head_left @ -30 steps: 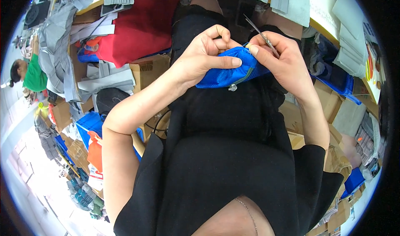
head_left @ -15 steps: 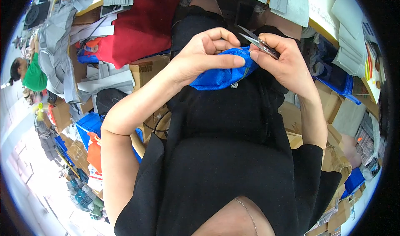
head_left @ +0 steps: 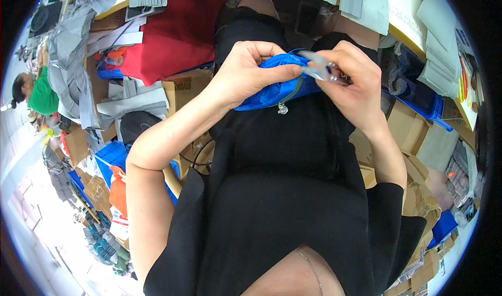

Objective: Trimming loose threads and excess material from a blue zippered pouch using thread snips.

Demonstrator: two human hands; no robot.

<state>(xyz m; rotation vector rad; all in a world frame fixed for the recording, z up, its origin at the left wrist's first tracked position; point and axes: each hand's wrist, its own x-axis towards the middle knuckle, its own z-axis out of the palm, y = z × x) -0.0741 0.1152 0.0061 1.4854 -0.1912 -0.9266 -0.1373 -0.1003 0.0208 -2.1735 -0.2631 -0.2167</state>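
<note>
Left hand (head_left: 249, 72) pinches a blue pouch (head_left: 272, 91), right hand (head_left: 358, 89) wraps round blurry scissors (head_left: 318, 72); pouch looks basically sewn, snipping probably not finished.

I am looking at a bright blue pouch (head_left: 265, 96) with a greenish-grey strip (head_left: 297, 89) and a silvery charm (head_left: 283, 108), silvery scissors (head_left: 317, 70), my plain black clothes (head_left: 282, 217), a plain red cloth (head_left: 180, 40), an orange bag (head_left: 119, 192) and a green top (head_left: 43, 94).
</note>
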